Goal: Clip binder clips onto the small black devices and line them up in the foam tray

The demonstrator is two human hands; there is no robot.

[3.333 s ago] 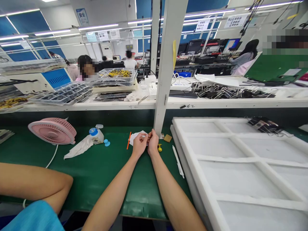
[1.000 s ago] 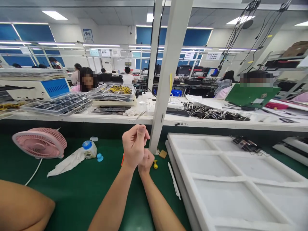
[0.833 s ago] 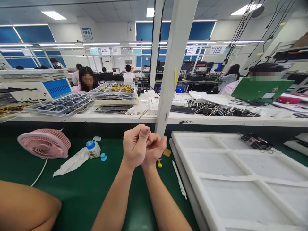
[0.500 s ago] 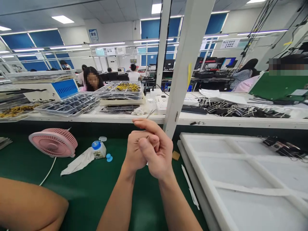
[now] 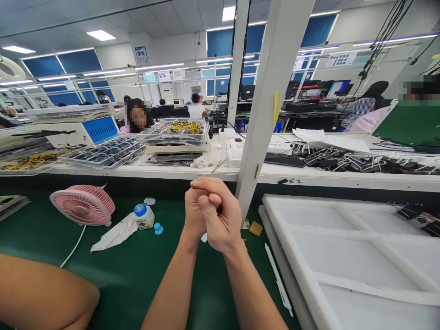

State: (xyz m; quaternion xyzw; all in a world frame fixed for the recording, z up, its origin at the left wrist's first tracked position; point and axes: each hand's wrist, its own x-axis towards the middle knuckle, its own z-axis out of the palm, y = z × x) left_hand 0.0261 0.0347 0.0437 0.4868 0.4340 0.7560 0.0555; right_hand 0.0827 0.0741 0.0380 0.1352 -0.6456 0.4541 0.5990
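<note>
Frame centre: our right hand (image 5: pixel 223 220) closes against our left hand (image 5: pixel 193 213), fingers curled, each grip pressed together; contents, if any, we cannot tell. Just below, a small white scrap (image 5: pixel 204 238), partly hidden, lies on the green tabletop (image 5: pixel 120 284). Right of it, a flat tan square (image 5: pixel 255 228). Farther, upper right: black metal-handled binder clips (image 5: pixel 343 159), on a white shelf (image 5: pixel 165 174).

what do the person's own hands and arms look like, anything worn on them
Both the left hand and the right hand are bare, with no gloves. The wrists and forearms that show are bare too: no sleeves, watch, bracelet or cables. No markings stand out. Any rings are hard to rule out, as some fingers are hidden.
</note>
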